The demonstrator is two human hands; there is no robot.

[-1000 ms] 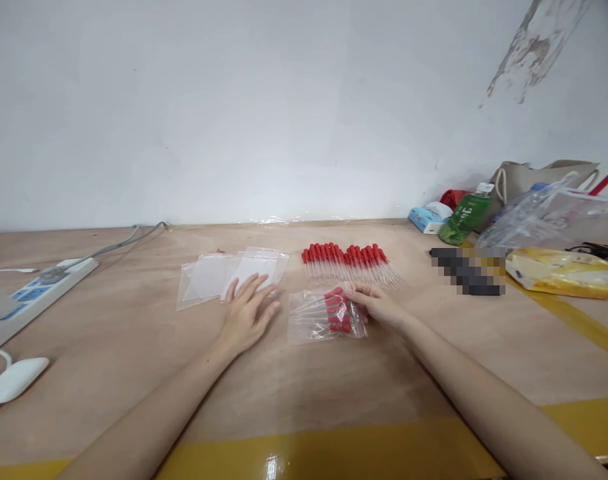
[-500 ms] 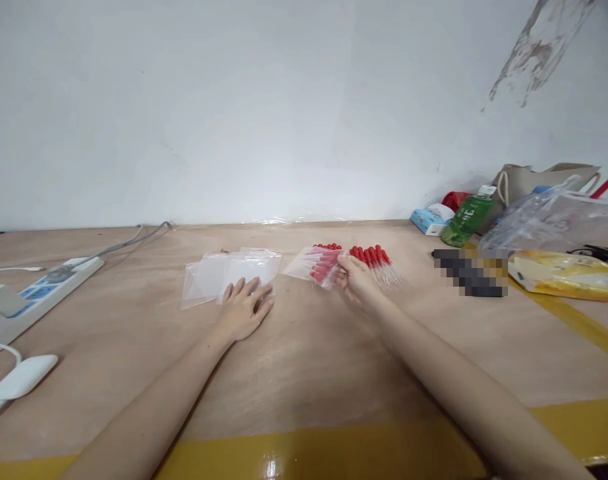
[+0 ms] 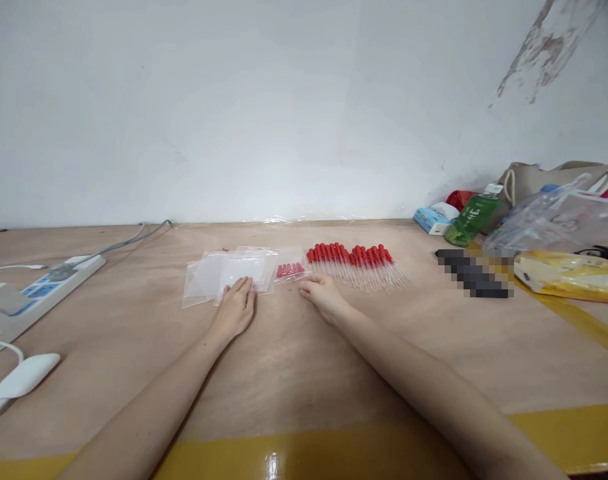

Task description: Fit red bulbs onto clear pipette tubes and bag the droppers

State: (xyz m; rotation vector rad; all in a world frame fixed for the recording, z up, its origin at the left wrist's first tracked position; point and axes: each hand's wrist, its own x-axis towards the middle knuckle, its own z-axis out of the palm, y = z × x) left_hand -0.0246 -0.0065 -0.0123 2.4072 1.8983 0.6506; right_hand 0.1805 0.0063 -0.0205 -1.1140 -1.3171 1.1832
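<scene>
My left hand [image 3: 237, 307] lies flat, fingers extended, on overlapping clear plastic zip bags [image 3: 204, 279]. Just right of them, a small plastic bag [image 3: 287, 257] with several red-ended pieces inside lies on the table. At its near right corner, my right hand [image 3: 323, 295] has thumb and fingers pinched together on the bag's edge. Behind and to the right of that hand is a row of thin clear sticks with red bulb-like ends [image 3: 357, 260], side by side, red ends toward the wall. Their exact kind I cannot make out.
A white power strip [image 3: 59, 287] with cables and a white plug-like piece [image 3: 27, 377] are on the left. To the right are a blue tissue pack [image 3: 433, 222], a green bottle [image 3: 473, 217], a blurred dark object [image 3: 471, 273], a yellow packet [image 3: 574, 275] and bags [image 3: 574, 213].
My right hand has moved left and nearer, bringing the filled bag down beside the other bags. The row of red-ended sticks is now uncovered. My left hand's fingers have drawn closer together.
</scene>
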